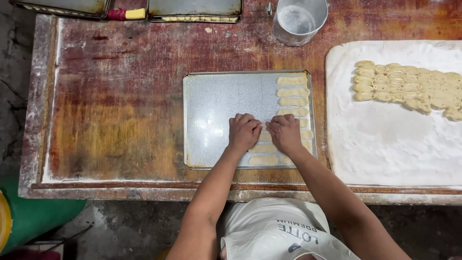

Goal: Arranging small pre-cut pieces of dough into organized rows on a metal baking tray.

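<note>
A metal baking tray (216,106) lies in the middle of a worn wooden table (120,96). Several pale oblong dough pieces (292,91) lie in a column along the tray's right side. My left hand (243,131) and my right hand (285,132) rest side by side over the dough pieces near the tray's front, fingers curled down onto one piece between them. The dough under my hands is mostly hidden. To the right, a floured white board (380,144) carries a sheet of cut dough strips (409,86).
A round metal container (299,20) stands at the back of the table. Two dark baking trays (195,10) and a red and yellow tool (126,13) lie along the far edge. A green object (33,216) sits on the floor at left.
</note>
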